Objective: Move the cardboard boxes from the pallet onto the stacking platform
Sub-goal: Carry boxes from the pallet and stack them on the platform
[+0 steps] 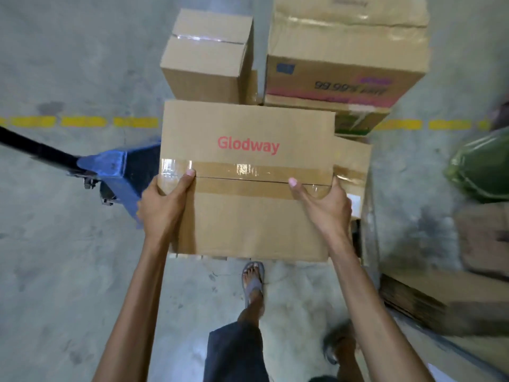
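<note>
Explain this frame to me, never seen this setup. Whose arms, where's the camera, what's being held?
There is no machine here. One wide-angle camera sits on a person's head and looks forward and down, so the two bare arms that reach up from the bottom edge are the wearer's own. The left hand and the right hand grip the two sides of a taped cardboard box printed "Glodway", thumbs on top near the tape seam. Beyond it stand a smaller plain box and a larger box with pink print, which rests on other cartons. The blue metal part at the left looks like a pallet jack. Below is a concrete floor with a dashed yellow line, and the person's sandalled foot.
</note>
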Motion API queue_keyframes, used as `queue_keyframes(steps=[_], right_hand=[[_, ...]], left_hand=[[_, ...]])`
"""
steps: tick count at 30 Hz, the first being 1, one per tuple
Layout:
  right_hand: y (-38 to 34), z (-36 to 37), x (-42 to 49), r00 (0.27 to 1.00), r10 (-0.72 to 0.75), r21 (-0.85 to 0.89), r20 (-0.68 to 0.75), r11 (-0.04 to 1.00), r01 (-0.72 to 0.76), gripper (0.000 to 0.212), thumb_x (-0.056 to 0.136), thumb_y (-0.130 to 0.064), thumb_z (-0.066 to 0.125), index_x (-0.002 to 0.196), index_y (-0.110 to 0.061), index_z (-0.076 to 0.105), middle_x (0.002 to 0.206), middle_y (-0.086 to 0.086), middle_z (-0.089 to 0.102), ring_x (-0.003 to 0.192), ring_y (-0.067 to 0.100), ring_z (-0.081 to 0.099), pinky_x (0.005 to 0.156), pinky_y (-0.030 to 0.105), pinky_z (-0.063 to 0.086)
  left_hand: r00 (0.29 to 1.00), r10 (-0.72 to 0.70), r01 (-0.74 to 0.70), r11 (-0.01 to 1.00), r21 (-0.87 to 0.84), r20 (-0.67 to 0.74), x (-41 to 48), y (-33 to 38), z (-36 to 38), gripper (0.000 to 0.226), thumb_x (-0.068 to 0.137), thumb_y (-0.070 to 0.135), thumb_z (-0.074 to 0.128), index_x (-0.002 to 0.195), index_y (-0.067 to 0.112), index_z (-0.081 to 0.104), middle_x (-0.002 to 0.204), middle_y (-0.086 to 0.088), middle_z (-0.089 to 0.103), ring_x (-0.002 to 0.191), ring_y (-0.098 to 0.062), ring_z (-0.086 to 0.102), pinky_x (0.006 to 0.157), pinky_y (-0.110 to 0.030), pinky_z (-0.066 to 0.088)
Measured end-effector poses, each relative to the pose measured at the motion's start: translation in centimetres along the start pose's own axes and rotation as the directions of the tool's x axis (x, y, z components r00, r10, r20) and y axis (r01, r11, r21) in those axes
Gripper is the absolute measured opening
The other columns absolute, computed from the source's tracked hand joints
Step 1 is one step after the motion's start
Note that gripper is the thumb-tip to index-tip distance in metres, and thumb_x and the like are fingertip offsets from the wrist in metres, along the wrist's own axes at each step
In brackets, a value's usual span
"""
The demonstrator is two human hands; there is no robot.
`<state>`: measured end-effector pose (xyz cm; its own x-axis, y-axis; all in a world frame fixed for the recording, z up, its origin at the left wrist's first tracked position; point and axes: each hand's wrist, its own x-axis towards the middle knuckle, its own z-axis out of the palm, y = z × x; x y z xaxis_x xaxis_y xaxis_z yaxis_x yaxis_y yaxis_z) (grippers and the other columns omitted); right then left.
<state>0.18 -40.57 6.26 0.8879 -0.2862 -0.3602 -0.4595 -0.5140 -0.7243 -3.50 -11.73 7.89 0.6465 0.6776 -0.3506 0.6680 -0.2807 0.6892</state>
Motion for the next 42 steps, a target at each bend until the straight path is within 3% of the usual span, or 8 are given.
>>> queue_keyframes(steps=[3,8,15,21,25,31,35,42], right_hand=[[-0.2,-11.6,-2.6,0.98,0.006,0.034,-0.198,0.999,0.0,0.101,0.056,-0.088,0.068,0.132,-0.023,0.058,0.124,-0.001,0.072,0.118,0.025,0.065,0.094,0.032,0.05],[3.4,-29.4,-6.8,0.851,0.067,0.101,-0.52,0.995,-0.016,0.106,0.055,-0.09,0.069,0.136,-0.023,0.055,0.128,0.001,0.069,0.121,0.028,0.063,0.102,0.044,0.051],[13.8,-54.9,-17.1,0.504,0.198,0.175,-0.841,0.98,-0.095,0.087,0.062,-0.087,0.067,0.126,-0.028,0.061,0.116,-0.002,0.073,0.113,0.028,0.066,0.086,0.036,0.051],[22.8,-71.2,-25.7,0.213,0.221,0.189,-0.952,0.969,-0.161,0.087,0.064,-0.091,0.062,0.122,-0.027,0.063,0.105,-0.001,0.074,0.101,0.028,0.068,0.07,0.033,0.043],[28.1,-81.2,-30.2,0.106,0.291,0.269,-0.951,0.946,-0.179,0.088,0.059,-0.094,0.061,0.117,-0.027,0.063,0.109,0.002,0.075,0.106,0.032,0.068,0.082,0.039,0.052],[35.8,-93.5,-34.2,0.106,0.445,0.401,-0.889,0.87,-0.287,0.089,0.069,-0.084,0.063,0.13,-0.02,0.051,0.125,0.003,0.067,0.117,0.032,0.062,0.09,0.039,0.046],[42.1,-98.3,-35.4,0.218,0.547,0.501,-0.808,0.833,-0.233,0.05,0.077,-0.062,0.075,0.11,-0.027,0.061,0.121,0.0,0.067,0.101,0.022,0.061,0.089,0.036,0.049],[50.7,-100.9,-34.0,0.227,0.616,0.515,-0.754,0.77,-0.377,0.073,0.077,-0.073,0.067,0.129,-0.022,0.064,0.124,0.004,0.067,0.109,0.026,0.062,0.092,0.038,0.049]], left_hand=[[0.983,0.144,-0.139,0.989,-0.047,0.118,-8.0,8.5,1.9,0.065,0.08,0.073,0.066,0.122,0.023,0.068,0.109,0.003,0.067,0.1,-0.022,0.06,0.08,-0.025,0.042],[0.859,0.384,-0.338,0.922,-0.19,0.338,-21.2,19.4,8.6,0.065,0.084,0.063,0.069,0.13,0.017,0.065,0.13,-0.015,0.068,0.122,-0.035,0.061,0.084,-0.033,0.04],[0.488,0.709,-0.566,0.701,-0.434,0.51,-45.5,31.3,21.7,0.057,0.079,0.075,0.067,0.11,0.027,0.066,0.109,0.007,0.072,0.102,-0.019,0.067,0.085,-0.033,0.049],[0.164,0.809,-0.698,0.5,-0.513,0.565,-65.6,37.5,30.7,0.084,0.066,0.092,0.054,0.116,0.026,0.068,0.109,-0.003,0.075,0.104,-0.032,0.069,0.09,-0.042,0.055],[-0.066,0.809,-0.674,0.396,-0.624,0.585,-78.4,40.7,36.0,0.073,0.07,0.089,0.058,0.114,0.032,0.071,0.103,0.007,0.075,0.094,-0.024,0.069,0.083,-0.036,0.052],[-0.283,0.684,-0.702,0.33,-0.631,0.673,-93.0,45.1,44.5,0.075,0.061,0.09,0.064,0.106,0.031,0.072,0.103,0.007,0.075,0.098,-0.023,0.071,0.09,-0.041,0.058],[-0.359,0.529,-0.691,0.404,-0.6,0.769,-100.1,46.0,50.1,0.07,0.048,0.077,0.076,0.097,0.027,0.077,0.098,0.007,0.078,0.089,-0.019,0.075,0.089,-0.044,0.06],[-0.336,0.367,-0.783,0.403,-0.473,0.868,-104.9,44.0,60.2,0.087,0.036,0.091,0.074,0.095,0.026,0.076,0.101,0.002,0.078,0.092,-0.024,0.075,0.091,-0.044,0.059]])
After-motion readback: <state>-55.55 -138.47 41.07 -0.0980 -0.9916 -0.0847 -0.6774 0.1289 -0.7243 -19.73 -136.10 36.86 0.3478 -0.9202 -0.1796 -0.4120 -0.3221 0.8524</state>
